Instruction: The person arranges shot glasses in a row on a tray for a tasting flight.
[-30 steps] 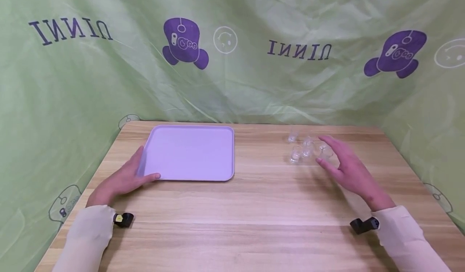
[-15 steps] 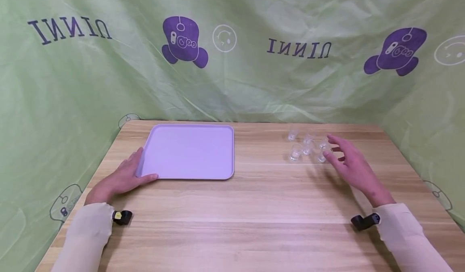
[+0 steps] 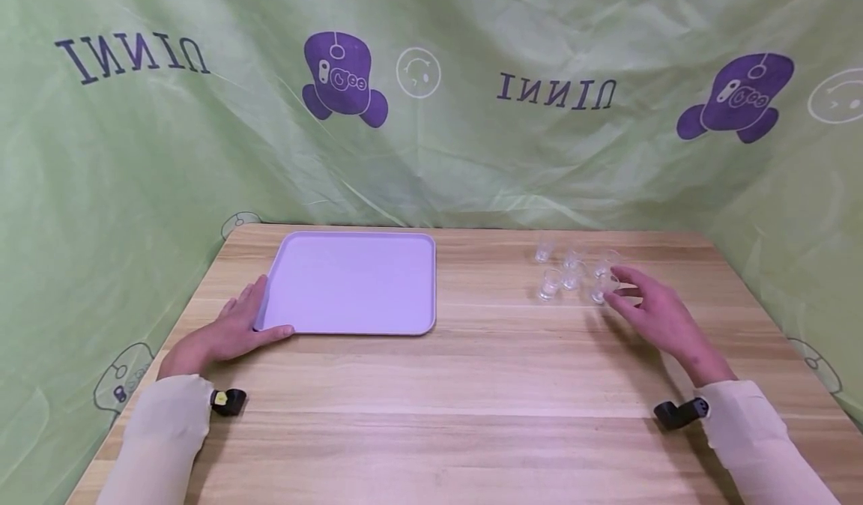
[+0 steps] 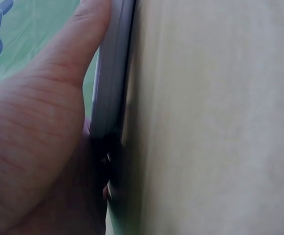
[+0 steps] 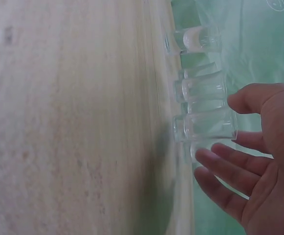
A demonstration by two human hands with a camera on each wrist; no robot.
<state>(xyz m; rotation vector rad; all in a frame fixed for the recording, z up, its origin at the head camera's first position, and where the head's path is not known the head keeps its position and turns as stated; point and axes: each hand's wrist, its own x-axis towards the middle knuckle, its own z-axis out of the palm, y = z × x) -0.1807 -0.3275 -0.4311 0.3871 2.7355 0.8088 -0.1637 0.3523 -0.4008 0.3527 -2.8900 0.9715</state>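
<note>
Work looks barely begun: six small glasses point(image 3: 549, 288) stand right of the tray point(image 3: 350, 284), none on it, the right hand's point(image 3: 657, 318) fingers parted around one, ungripped as far as shows, the left hand's point(image 3: 232, 330) resting spread at the tray's near-left corner.

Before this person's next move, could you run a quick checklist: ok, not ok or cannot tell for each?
1. Left hand at the tray: ok, on its near left corner, thumb along the near edge.
2. Right hand at the near right glass: ok, thumb and fingers are about its rim.
3. Firm grip on that glass: cannot tell; contact is unclear.
4. That glass upright on the table: ok.
5. That glass apart from the glass behind: cannot tell; they overlap in view.
</note>
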